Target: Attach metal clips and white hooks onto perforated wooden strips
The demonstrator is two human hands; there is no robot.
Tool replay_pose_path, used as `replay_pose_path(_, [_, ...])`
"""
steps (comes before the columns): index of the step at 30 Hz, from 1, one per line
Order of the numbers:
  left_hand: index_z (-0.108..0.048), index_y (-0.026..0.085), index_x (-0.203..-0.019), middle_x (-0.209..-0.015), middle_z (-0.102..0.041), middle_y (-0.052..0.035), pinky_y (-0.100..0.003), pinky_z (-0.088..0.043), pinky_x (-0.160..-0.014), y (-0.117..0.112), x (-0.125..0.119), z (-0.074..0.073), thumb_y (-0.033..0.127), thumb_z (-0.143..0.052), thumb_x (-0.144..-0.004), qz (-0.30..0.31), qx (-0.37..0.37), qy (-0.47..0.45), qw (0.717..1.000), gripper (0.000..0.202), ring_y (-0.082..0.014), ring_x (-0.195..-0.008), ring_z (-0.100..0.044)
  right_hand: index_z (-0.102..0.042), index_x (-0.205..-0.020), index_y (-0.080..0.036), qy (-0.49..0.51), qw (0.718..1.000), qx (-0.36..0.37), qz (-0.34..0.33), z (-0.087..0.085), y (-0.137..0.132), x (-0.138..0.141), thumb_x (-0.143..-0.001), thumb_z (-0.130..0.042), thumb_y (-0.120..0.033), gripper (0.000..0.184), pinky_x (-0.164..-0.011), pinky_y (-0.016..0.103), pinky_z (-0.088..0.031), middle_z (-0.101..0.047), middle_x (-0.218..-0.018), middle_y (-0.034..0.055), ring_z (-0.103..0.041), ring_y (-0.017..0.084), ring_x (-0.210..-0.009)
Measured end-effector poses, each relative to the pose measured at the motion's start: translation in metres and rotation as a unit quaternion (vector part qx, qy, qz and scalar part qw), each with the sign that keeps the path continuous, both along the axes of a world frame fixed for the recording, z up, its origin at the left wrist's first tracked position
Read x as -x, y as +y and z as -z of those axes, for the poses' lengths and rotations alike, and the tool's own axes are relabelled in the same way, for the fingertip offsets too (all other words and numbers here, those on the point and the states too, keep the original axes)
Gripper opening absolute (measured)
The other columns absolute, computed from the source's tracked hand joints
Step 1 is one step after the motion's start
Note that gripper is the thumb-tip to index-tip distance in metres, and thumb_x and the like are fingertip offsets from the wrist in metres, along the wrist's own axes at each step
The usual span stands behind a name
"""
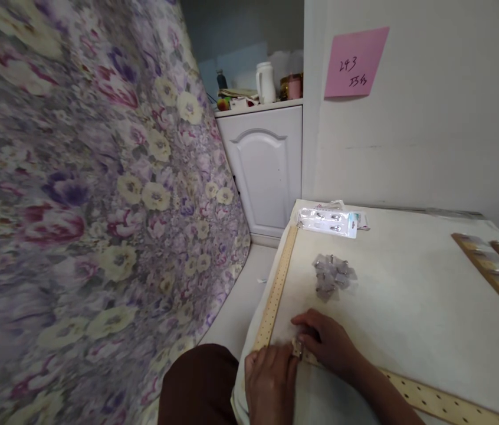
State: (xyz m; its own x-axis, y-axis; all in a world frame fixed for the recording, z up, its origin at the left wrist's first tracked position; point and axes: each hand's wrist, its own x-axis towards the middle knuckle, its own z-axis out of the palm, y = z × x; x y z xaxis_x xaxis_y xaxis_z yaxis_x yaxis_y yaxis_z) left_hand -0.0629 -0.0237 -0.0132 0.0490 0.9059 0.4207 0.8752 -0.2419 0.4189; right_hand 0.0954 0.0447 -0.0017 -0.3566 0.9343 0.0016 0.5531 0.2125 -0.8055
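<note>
My left hand (271, 381) and my right hand (327, 342) meet at the near left corner of a white table (409, 295). Both are closed in a pinch on a small clear clip-like piece (297, 347) where two perforated wooden strips come together. One wooden strip (276, 292) runs along the table's left edge, the other (435, 401) along the near edge. A small pile of clear pieces (331, 275) lies just beyond my hands. A clear packet (329, 221) of small metal parts lies at the far left corner.
A large floral cloth (90, 206) hangs or leans on the left and fills that side. Behind stands a white cabinet (267, 171) with a jug and jars on top. A pink note (355, 62) sticks to the wall. More wooden strips (497, 277) lie at the table's right.
</note>
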Motion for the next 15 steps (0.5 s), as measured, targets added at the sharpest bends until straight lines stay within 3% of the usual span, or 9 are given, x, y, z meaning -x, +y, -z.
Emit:
replay_pose_path(5, [-0.062,0.027,-0.092,-0.077,-0.066,0.0026,-0.034,-0.031,-0.076,-0.0006,0.0026,-0.0037,0.027,-0.047,-0.091,0.016,0.017,0.020,1.000,0.016,-0.0176,-0.076,-0.060,-0.065,-0.103,-0.025,-0.008,1.000,0.007,-0.003,-0.0010,-0.0007,0.0002,-0.072,-0.059,-0.024,0.032,-0.073,0.026,-0.042,-0.063,-0.086,0.0000,-0.058,0.015,-0.077])
replay_pose_path(15, [-0.063,0.026,-0.088,-0.072,-0.065,0.0019,-0.034,-0.032,-0.074,0.0005,0.0014,-0.0030,0.030,-0.045,-0.092,0.007,-0.005,0.019,1.000,0.019,-0.0177,-0.071,-0.059,-0.066,-0.100,-0.024,-0.005,0.998,0.054,0.012,-0.0004,0.0017,0.0019,-0.067,-0.065,-0.026,0.033,-0.071,0.027,-0.041,-0.064,-0.088,0.0002,-0.057,0.016,-0.077])
